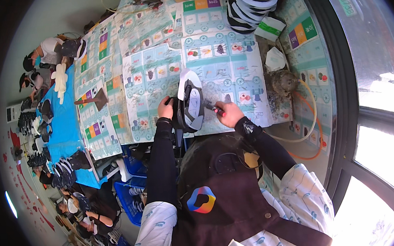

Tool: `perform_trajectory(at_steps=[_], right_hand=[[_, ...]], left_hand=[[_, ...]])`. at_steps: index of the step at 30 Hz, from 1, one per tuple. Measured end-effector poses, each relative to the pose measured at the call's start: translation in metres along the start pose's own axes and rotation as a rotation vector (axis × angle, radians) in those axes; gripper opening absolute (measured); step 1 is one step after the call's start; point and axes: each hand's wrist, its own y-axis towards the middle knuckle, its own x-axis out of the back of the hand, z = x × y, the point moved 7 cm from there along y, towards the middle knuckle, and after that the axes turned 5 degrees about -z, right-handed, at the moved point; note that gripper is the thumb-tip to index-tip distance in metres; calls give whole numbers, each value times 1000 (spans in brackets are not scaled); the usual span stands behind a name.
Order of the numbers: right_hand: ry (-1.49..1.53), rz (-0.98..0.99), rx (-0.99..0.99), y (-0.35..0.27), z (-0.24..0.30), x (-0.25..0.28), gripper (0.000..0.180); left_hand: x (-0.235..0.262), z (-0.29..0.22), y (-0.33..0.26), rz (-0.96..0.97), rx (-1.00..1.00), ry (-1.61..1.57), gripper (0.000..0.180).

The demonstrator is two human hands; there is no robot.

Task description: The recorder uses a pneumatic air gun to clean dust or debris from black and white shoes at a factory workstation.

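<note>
My dark apron (230, 203) fills the lower centre. Above it, at mid-frame, my left hand (165, 109) clamps the shoe (190, 106) on the paper-covered table (234, 70); my right hand (228, 113) grips 1 red-tipped pen (213, 108) touching it.

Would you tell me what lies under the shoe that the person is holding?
Under the shoe lie printed paper sheets covering the table. The table surface itself is hidden by them.
</note>
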Motion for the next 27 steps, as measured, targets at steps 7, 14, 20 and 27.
perform_trajectory(at_steps=[7,14,20,27], right_hand=[[-22,23,44,-9,-1,-6,23],[-2,39,25,-14,3,3,21],[54,-87,-39,-17,-5,23,20],[-13,-22,27,-19,-6,25,22]], left_hand=[[2,10,-1,1,36,-57,45],[4,7,-3,-15,-4,-46,46],[3,-12,-14,-37,16,-46,45],[7,-17,-20,-62,73,-154,44]])
